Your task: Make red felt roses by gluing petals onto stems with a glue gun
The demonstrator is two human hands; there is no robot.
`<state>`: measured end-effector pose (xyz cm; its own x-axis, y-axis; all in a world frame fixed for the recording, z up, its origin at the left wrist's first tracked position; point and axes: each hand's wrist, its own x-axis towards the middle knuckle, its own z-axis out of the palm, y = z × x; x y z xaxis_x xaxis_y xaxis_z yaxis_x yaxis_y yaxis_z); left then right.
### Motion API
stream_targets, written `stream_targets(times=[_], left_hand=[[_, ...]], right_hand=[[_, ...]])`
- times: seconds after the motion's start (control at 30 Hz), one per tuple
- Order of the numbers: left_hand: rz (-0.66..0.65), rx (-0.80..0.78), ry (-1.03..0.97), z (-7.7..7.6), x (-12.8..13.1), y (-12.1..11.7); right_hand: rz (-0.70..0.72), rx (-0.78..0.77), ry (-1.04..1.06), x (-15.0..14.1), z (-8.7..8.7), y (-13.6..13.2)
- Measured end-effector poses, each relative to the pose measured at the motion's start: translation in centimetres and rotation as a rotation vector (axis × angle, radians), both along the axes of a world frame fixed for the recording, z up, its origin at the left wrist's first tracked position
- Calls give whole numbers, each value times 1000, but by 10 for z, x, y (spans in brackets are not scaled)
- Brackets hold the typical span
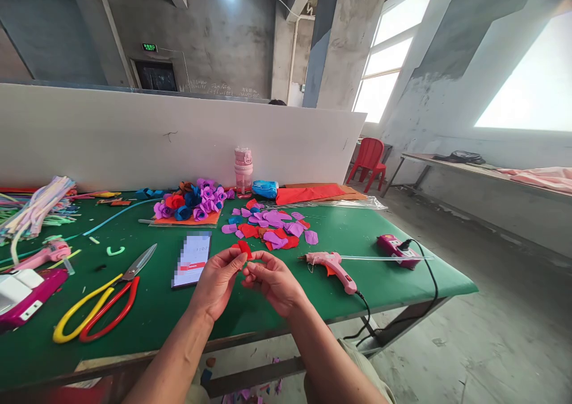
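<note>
My left hand and my right hand meet above the near edge of the green table. Together they pinch a small red felt petal, which sticks up between the fingertips. Both hands have their fingers curled closed on it. Just behind them lies a heap of purple, red and blue felt petals. A pink glue gun lies to the right of my right hand, its nozzle pointing left. A phone lies flat beside my left hand.
Yellow and red scissors lie at the left. Finished felt roses sit on an orange sheet at the back, near a pink bottle. Pipe cleaners pile up far left. A power strip and cable sit at right. A white board backs the table.
</note>
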<state>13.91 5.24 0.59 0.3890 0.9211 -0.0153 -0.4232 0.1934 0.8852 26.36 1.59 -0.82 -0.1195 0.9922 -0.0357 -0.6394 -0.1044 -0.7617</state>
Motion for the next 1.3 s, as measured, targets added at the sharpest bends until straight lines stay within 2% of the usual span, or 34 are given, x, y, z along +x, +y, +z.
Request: stream_targets(times=[0.13, 0.4, 0.53, 0.73, 1.3], left_hand=[[-5, -6, -16, 3, 2, -1], [21, -23, -31, 2, 3, -3], [-3, -3, -23, 1, 0, 0], [-89, 26, 51, 2, -2, 1], [-45, -23, 2, 2, -2, 1]], right_hand=[[9, 4, 8, 1, -1, 0], [-13, 36, -113, -1, 1, -1], [-27, 22, -70, 1, 0, 0], [27, 0, 29, 2, -2, 1], [102, -21, 103, -2, -8, 2]])
